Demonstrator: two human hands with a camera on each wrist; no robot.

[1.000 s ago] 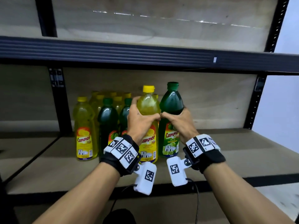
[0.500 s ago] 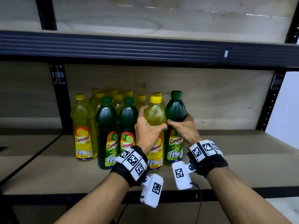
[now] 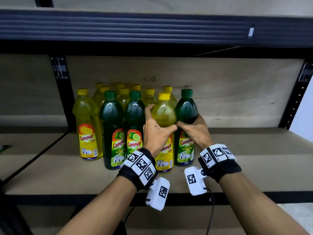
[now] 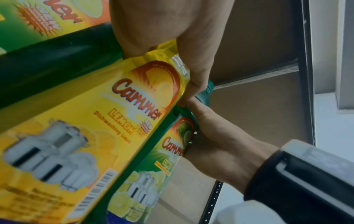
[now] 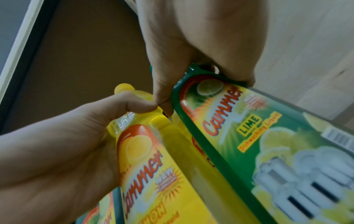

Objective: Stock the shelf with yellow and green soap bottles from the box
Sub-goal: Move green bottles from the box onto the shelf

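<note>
Pale plywood back panel (image 3: pixel 220 92) — black metal uprights (image 3: pixel 62 92), white wall (image 3: pixel 303 116) at right.

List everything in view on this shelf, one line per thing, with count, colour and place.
yellow lemon soap bottle: one, front row, in the left hand.
green lime soap bottle: one, right end of the row, in the right hand.
other green bottles: two, front row, left of the held pair.
other yellow bottles: one at far left, several more behind; exact count hidden.
shelf: one, brown board, black frame.
wrist cameras: two, white, under the wrists.
hands: left hand, right hand, thumbs touching.
</note>
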